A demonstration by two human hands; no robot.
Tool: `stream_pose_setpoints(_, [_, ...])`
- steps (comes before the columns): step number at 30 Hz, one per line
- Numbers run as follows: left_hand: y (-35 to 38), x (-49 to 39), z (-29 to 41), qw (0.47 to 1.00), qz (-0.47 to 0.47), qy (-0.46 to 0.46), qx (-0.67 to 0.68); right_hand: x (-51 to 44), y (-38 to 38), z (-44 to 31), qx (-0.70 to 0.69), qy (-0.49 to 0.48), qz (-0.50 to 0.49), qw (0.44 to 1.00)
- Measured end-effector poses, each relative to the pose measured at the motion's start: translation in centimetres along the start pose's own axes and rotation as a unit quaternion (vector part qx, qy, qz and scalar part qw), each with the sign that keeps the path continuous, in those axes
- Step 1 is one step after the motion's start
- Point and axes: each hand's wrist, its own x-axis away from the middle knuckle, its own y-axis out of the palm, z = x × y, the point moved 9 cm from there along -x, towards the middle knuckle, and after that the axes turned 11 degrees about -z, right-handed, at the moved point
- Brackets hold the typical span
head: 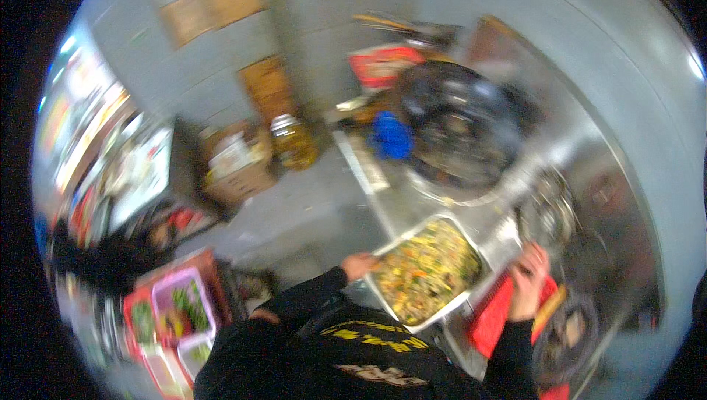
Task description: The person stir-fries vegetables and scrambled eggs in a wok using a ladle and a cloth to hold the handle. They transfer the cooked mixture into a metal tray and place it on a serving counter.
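A rectangular metal tray (381, 302) full of mixed food with yellow, orange and green bits, like fried rice, lies in front of my body. My left hand (360, 266) grips its left rim. Beyond the tray's right side, my right hand (528, 273) is raised over a red cloth (491, 314); blur hides whether its fingers touch the cloth. A large dark wok (458, 140) sits on the steel stove top past the tray, with a blue object (391, 136) at its left edge.
Round metal cookware (547, 209) and a second dark burner or pan (571, 328) are on the right. A jar of yellow liquid (294, 143) and a cardboard box (237, 173) stand by the wall. Baskets of greens, one of them purple (185, 284), are at lower left.
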Motion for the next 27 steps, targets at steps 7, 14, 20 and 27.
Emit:
stream_pose_setpoints(7, [0.5, 1.3, -4.8, 0.676, 0.042, -0.301, 0.671, -6.0, 6.8, 10.2, 0.124, 0.111, -0.027, 0.986])
stream_pose_setpoints(14, [0.0, 1.0, -5.1, 0.694, 0.058, -0.258, 0.670, -3.4, 4.5, 6.1, 0.353, 0.043, -0.001, 0.935])
stream_pose_setpoints(20, [-0.8, -0.2, -5.4, 0.789, 0.026, -0.159, 0.593, 18.1, -9.0, 2.4, 0.230, -0.020, 0.145, 0.962])
stream_pose_setpoints(27, [-0.9, -3.1, -8.4, 0.901, 0.096, -0.183, 0.382, 32.9, -20.7, 4.6, 0.275, 0.117, 0.300, 0.906])
